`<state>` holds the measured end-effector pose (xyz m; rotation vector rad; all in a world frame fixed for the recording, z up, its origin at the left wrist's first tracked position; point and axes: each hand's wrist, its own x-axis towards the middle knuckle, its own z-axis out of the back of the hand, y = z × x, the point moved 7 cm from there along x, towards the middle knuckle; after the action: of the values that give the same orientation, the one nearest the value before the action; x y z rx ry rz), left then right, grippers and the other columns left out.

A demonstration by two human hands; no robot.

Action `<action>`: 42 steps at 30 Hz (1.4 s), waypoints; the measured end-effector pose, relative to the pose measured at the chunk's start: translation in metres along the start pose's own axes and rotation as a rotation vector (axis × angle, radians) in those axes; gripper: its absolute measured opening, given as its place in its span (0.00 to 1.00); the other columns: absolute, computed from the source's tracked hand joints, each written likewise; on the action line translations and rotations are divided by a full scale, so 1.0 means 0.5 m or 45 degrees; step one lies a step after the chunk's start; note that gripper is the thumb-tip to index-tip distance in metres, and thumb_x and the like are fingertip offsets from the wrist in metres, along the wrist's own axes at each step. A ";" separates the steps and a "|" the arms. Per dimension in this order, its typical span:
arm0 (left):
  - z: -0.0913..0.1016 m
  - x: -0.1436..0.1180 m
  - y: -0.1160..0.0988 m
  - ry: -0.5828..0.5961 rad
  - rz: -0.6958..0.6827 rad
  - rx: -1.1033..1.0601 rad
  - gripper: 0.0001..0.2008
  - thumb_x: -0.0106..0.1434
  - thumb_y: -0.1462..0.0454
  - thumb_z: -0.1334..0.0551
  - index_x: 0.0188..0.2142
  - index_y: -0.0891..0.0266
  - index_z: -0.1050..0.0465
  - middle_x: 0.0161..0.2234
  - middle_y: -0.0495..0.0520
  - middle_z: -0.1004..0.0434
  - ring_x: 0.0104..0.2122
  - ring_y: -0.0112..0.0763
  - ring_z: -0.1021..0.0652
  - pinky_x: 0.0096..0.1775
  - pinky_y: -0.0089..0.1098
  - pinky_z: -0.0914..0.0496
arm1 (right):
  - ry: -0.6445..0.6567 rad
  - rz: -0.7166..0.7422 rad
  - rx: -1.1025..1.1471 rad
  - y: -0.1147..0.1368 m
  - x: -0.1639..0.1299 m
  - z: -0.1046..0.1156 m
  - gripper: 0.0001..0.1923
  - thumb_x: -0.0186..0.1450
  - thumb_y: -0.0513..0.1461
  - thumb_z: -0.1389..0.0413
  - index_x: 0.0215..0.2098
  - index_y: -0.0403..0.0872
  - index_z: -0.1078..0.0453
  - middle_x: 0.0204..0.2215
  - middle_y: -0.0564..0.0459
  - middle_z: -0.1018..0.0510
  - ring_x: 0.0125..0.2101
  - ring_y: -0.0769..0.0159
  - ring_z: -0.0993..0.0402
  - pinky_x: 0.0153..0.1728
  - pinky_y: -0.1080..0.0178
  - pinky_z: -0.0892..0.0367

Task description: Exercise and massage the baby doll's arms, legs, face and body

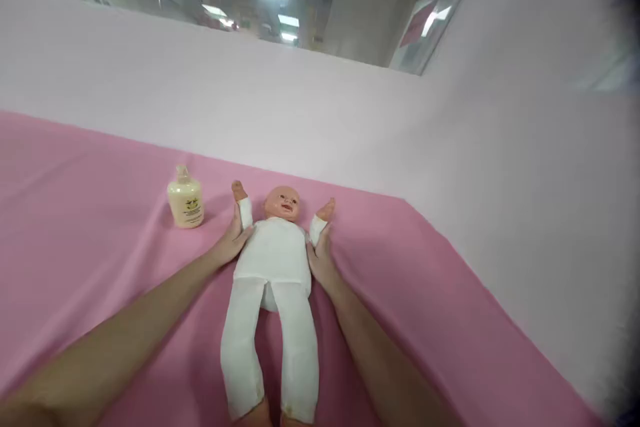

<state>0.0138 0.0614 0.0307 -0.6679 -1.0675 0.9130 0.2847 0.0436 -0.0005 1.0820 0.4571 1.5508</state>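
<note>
A doll [274,260] lies on its back on a pink cloth [90,227], head toward the far wall and legs toward the camera, near the middle of the view. It has a bare, hairless head with a peach plastic face, and a soft white body that runs into two long white legs lying slightly apart; peach feet just show at the bottom edge. Both short arms are raised beside the head, each in a white sleeve with a small peach plastic hand sticking out at the top. The left hand [231,238] lies flat against the doll's side under its raised arm, fingers held together and pointing up along the sleeve, touching the torso and arm. The right hand [320,258] rests against the other side in the same way, fingers together and reaching up to the sleeve; whether either thumb is tucked under the body cannot be told. Both forearms come in from the lower edge, one on each side of the legs. A small cream bottle [185,201] with a printed label stands upright on the cloth near the doll's arm, apart from it. A pale pink wall [350,120] rises behind the cloth
</note>
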 end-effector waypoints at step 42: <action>0.039 0.000 0.043 -0.069 0.247 0.463 0.24 0.69 0.51 0.47 0.57 0.57 0.24 0.51 0.58 0.16 0.53 0.50 0.21 0.56 0.48 0.29 | -0.095 -0.107 -0.099 0.016 0.003 0.042 0.19 0.63 0.46 0.51 0.46 0.45 0.28 0.43 0.41 0.20 0.46 0.48 0.25 0.52 0.46 0.31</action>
<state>-0.0106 0.0723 0.0198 -0.4493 -0.8625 1.2624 0.2976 0.0370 0.0170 1.0447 0.3833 1.4382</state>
